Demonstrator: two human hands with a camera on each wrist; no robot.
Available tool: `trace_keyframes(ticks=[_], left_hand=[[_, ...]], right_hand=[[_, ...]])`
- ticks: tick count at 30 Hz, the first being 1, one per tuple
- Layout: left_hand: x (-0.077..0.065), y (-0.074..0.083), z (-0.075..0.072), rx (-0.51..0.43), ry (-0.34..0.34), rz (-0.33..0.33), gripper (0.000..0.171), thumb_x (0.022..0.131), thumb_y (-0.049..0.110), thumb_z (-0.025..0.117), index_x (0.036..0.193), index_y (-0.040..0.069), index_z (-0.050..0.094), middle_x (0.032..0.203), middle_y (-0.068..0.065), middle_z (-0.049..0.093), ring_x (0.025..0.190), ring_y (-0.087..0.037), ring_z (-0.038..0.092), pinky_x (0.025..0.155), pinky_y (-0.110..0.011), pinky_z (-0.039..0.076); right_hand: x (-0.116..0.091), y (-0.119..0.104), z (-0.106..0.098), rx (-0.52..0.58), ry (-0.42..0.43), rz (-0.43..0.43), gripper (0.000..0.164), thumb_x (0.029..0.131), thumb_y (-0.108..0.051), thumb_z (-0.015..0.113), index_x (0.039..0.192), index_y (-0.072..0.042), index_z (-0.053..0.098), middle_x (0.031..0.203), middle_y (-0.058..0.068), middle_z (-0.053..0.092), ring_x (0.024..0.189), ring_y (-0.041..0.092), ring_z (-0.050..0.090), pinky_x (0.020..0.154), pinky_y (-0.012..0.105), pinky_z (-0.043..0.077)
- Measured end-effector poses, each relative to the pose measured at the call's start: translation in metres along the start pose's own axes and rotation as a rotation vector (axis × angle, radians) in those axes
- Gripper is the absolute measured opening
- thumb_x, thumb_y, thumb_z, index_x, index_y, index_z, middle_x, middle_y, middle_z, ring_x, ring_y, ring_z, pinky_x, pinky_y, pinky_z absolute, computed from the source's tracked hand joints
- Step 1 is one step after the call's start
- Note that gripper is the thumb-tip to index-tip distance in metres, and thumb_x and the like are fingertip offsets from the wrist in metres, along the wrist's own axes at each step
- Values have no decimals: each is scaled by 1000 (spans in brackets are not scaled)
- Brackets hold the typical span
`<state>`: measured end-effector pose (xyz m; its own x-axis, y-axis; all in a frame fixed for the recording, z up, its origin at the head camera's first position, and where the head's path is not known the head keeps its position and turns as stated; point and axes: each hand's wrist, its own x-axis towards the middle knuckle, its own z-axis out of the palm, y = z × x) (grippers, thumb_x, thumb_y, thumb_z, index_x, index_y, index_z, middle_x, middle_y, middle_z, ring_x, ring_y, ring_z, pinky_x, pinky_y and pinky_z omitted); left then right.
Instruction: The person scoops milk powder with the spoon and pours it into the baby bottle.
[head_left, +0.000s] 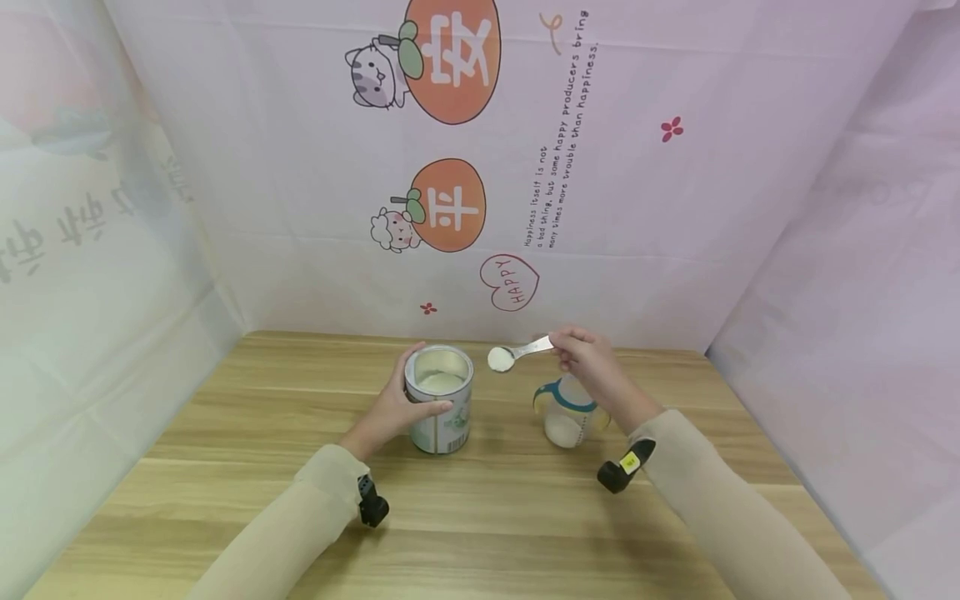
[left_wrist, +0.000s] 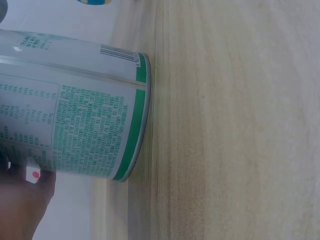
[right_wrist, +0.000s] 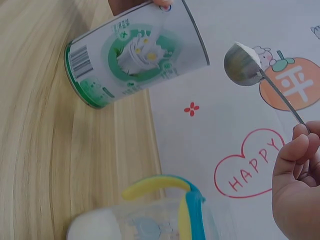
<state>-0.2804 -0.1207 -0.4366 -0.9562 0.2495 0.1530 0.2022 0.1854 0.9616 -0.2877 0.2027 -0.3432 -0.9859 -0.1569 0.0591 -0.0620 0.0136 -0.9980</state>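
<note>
My left hand point(head_left: 401, 408) grips an open milk powder can point(head_left: 441, 425) round its side, thumb across the front. Pale powder point(head_left: 441, 382) shows inside the can, which stands on the table. Between the finger and thumb of my right hand point(head_left: 592, 362) is the handle of a metal measuring spoon point(head_left: 534, 345), its bowl heaped with white powder point(head_left: 500, 359). The spoon is in the air, right of the can's rim. Below my right hand stands a clear baby bottle point(head_left: 564, 421) with a blue collar and yellow handles, white contents at its bottom. The right wrist view shows the spoon's bowl point(right_wrist: 242, 65) level.
The wood-grain table point(head_left: 480, 517) reaches back to a white printed cloth point(head_left: 615, 275) hanging behind it. More cloth hangs along the left and right sides. A black wrist camera point(head_left: 372, 502) is strapped to the left sleeve, another camera point(head_left: 617, 475) to the right.
</note>
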Motion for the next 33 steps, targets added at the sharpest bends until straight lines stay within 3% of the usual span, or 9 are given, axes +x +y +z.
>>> trace_keyframes(ticks=[14, 25, 33], left_hand=[[0, 2, 0, -16, -2, -5, 111, 74, 33, 91, 157, 40, 17, 148, -11, 40, 136, -39, 40, 107, -67, 29], [-1, 1, -1, -12, -2, -16, 113, 73, 35, 91, 158, 39, 17, 148, -10, 39, 136, -39, 40, 107, -67, 29], [-1, 2, 0, -17, -6, 0, 112, 75, 31, 90, 159, 33, 16, 149, -12, 40, 136, -39, 39, 108, -67, 29]], right_hand=[[-14, 4, -33, 20, 34, 3, 16, 101, -12, 58, 86, -16, 61, 83, -6, 59, 78, 7, 51, 69, 18, 45], [-26, 7, -59, 55, 77, 13, 7, 100, -12, 62, 95, -8, 63, 85, -3, 61, 77, 7, 53, 68, 18, 47], [-33, 9, -75, 39, 87, 0, 10, 101, -12, 61, 91, -11, 64, 84, -6, 61, 77, 6, 52, 70, 18, 48]])
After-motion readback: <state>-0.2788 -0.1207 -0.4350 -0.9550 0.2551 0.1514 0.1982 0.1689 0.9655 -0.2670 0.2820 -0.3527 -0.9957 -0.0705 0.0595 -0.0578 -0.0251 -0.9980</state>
